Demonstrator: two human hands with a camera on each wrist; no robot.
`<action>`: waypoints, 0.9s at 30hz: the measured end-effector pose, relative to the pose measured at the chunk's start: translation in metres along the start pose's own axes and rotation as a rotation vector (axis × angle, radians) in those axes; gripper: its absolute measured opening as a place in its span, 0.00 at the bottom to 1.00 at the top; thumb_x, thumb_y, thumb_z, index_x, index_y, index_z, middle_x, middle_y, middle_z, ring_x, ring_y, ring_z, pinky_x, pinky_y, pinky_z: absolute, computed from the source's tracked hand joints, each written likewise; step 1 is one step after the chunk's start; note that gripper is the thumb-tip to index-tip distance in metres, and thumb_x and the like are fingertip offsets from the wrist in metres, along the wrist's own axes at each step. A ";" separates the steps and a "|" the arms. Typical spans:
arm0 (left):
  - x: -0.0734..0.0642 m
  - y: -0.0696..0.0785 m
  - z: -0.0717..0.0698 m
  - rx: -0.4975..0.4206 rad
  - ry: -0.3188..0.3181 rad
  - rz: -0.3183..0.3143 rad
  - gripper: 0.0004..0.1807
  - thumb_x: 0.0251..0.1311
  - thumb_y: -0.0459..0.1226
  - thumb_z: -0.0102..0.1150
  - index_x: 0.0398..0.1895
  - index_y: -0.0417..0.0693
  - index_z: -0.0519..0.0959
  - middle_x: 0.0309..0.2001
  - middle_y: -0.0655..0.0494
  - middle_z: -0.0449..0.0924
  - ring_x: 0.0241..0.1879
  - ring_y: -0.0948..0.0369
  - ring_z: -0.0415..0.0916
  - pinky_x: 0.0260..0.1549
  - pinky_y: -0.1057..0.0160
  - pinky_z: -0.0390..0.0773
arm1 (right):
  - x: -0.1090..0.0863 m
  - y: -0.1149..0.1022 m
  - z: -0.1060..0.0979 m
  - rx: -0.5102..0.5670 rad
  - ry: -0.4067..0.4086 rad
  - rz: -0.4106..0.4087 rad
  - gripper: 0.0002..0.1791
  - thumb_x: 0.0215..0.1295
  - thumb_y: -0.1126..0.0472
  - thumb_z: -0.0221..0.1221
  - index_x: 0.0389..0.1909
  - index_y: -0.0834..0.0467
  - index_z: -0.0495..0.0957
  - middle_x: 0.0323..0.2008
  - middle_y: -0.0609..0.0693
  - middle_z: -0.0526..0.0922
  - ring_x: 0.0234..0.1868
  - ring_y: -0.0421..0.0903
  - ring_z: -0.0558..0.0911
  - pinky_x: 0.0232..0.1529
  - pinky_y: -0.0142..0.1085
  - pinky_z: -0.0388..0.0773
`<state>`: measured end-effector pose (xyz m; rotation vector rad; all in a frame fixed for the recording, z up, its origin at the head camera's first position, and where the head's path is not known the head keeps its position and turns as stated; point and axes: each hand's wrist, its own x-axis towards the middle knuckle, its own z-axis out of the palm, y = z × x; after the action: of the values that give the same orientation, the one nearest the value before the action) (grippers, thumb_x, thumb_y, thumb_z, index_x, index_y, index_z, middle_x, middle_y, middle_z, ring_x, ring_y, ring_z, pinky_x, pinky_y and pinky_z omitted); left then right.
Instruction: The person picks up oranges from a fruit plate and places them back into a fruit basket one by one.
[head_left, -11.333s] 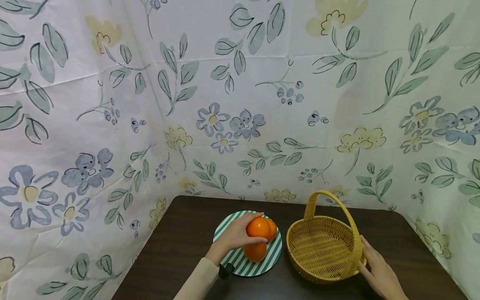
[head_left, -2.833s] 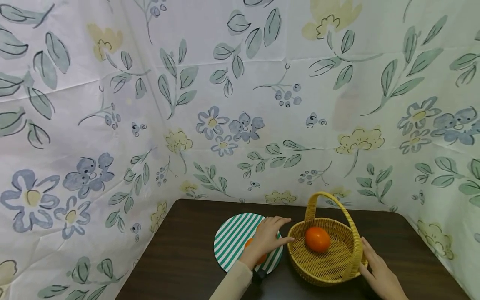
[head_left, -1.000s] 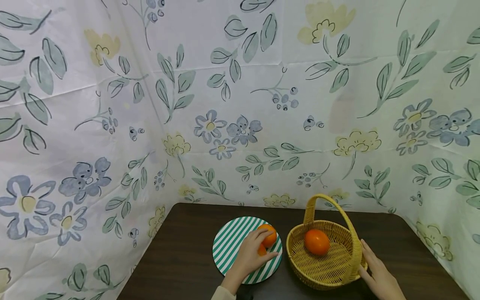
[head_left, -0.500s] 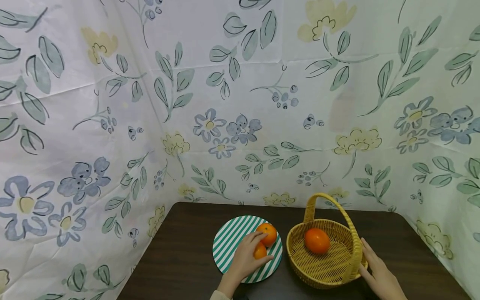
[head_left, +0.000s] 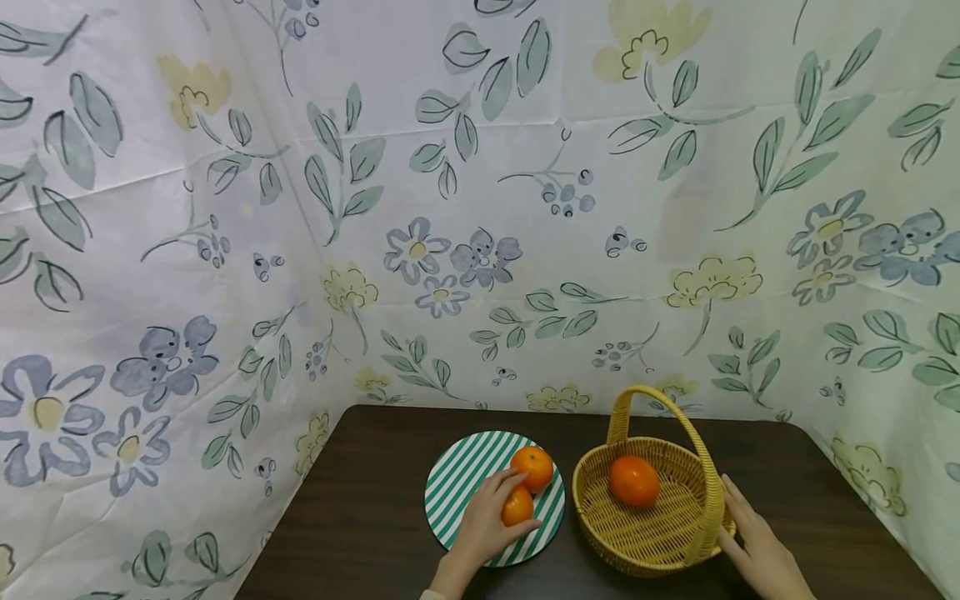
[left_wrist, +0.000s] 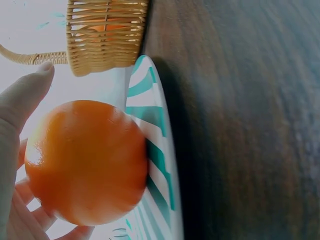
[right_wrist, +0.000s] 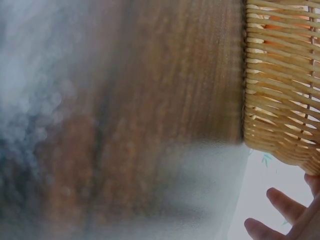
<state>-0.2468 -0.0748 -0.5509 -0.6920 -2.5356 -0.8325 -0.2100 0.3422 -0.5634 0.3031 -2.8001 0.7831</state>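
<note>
On a green-and-white striped plate [head_left: 457,483] lie two oranges, a farther orange [head_left: 534,468] and a nearer orange [head_left: 517,506]. My left hand [head_left: 486,518] is around the nearer one, fingers on its far side and thumb reaching past its near side. In the left wrist view that orange [left_wrist: 87,162] sits on the plate, with a gap between it and the thumb. A third orange [head_left: 634,482] lies inside the yellow wicker basket [head_left: 652,542]. Against the basket's right side rests my right hand [head_left: 765,542], its fingers extended along the outside.
The dark wooden table [head_left: 375,500] carries the plate and, to its right, the basket. An arched handle [head_left: 701,454] rises over the basket. Behind the table hangs a floral cloth [head_left: 480,250].
An orange has gone from the plate into the basket since the oldest frame. My left hand has come back from the basket's rim to the nearer orange. The right hand stays put.
</note>
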 end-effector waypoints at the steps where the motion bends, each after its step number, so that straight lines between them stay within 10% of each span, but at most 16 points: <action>1: 0.000 -0.001 0.000 0.002 0.003 0.002 0.36 0.45 0.55 0.67 0.60 0.58 0.71 0.59 0.55 0.70 0.53 0.55 0.70 0.42 0.54 0.76 | 0.000 0.000 0.000 -0.003 -0.001 0.003 0.38 0.69 0.48 0.48 0.74 0.51 0.41 0.72 0.59 0.42 0.60 0.73 0.60 0.42 0.68 0.63; 27: -0.008 -0.009 -0.001 -0.116 -0.049 -0.066 0.35 0.44 0.50 0.71 0.59 0.56 0.72 0.57 0.55 0.70 0.51 0.55 0.70 0.42 0.57 0.77 | 0.002 0.001 0.000 -0.009 -0.030 0.019 0.39 0.70 0.47 0.47 0.74 0.50 0.39 0.72 0.61 0.42 0.59 0.73 0.62 0.42 0.67 0.65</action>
<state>-0.2458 -0.0844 -0.5582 -0.6751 -2.5819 -1.0040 -0.2124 0.3427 -0.5637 0.2896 -2.8381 0.7768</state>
